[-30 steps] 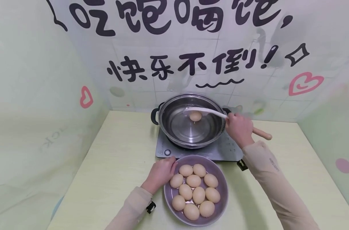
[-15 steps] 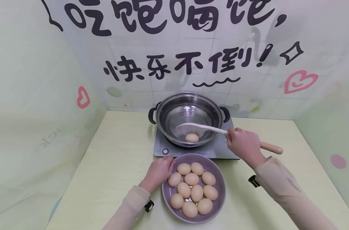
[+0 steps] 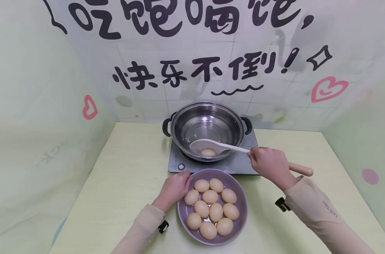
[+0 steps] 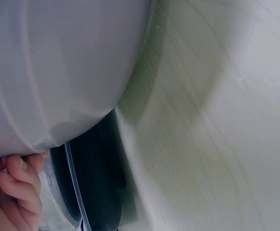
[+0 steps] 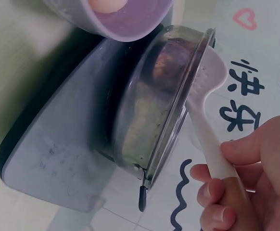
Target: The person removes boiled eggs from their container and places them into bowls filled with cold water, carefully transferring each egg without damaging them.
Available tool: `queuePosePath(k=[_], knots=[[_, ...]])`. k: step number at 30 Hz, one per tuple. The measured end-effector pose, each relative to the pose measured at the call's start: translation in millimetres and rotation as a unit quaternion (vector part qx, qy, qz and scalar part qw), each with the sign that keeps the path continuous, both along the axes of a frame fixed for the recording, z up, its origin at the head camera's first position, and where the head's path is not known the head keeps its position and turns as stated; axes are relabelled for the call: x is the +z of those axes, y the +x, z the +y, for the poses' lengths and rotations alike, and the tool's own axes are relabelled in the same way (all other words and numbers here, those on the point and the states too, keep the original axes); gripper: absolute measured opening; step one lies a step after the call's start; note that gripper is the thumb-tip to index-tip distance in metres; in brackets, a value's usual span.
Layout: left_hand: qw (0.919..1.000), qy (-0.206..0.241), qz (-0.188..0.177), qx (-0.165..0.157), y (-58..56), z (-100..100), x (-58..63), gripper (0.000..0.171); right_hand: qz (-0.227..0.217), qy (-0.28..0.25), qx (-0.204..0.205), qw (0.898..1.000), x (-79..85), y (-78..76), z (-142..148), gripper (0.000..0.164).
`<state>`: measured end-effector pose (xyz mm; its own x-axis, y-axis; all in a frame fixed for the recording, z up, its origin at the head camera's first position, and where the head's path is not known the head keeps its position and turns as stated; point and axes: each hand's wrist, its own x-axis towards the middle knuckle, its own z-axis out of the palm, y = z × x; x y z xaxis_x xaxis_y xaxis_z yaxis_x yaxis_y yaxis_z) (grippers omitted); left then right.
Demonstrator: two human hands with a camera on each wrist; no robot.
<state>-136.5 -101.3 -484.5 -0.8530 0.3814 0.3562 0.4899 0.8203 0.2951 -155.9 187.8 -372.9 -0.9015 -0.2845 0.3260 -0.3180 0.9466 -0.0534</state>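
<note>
My right hand [image 3: 271, 164] grips a white slotted spoon [image 3: 236, 148] by its handle, near where the white part meets the wood. In the right wrist view, thumb and fingers wrap the handle, and the holed spoon head [image 5: 213, 72] reaches over the pot's rim. Inside the steel pot [image 3: 225, 121], a single brown egg [image 3: 208, 152] lies at the near side, partly overlapped by the spoon. My left hand [image 3: 174, 188] holds the far-left rim of a purple bowl [image 3: 242, 197] with curled fingers [image 4: 22, 185]. Several brown eggs [image 3: 209, 197] lie in that bowl.
The pot stands on a flat grey induction cooker [image 3: 243, 164], with black handles [image 3: 247, 125] on both sides. The bowl is right in front of the cooker, over the pale wooden table [image 3: 132, 158]. A printed wall sheet [image 3: 141, 109] rises directly behind the pot.
The egg in the pot has moved from the middle to the near side. My right hand has drawn the spoon nearer, and its head now overlaps the egg. My left hand keeps its hold.
</note>
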Motion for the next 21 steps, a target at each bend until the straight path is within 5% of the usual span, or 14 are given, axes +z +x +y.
queuePosePath(k=[5, 13, 17, 21], knots=[[1.0, 0.003, -0.001, -0.003, 0.2, 0, 0.4, 0.018, -0.154, -0.022, -0.019, 0.988, 6.3, -12.9, -1, 0.028], [1.0, 0.005, 0.002, -0.002, 1.3, 1, 0.6, 0.018, -0.325, -0.135, -0.001, 0.936, 11.1, -31.6, 8, 0.031], [1.0, 0.004, 0.0, -0.002, 1.5, 1, 0.0, 0.018, -0.367, -0.193, 0.0, 0.91, 17.5, -28.1, 12, 0.032], [1.0, 0.006, 0.006, -0.001, 0.7, 1, 0.1, 0.018, -0.347, -0.181, 0.008, 0.92, 27.5, -16.6, 19, 0.031]])
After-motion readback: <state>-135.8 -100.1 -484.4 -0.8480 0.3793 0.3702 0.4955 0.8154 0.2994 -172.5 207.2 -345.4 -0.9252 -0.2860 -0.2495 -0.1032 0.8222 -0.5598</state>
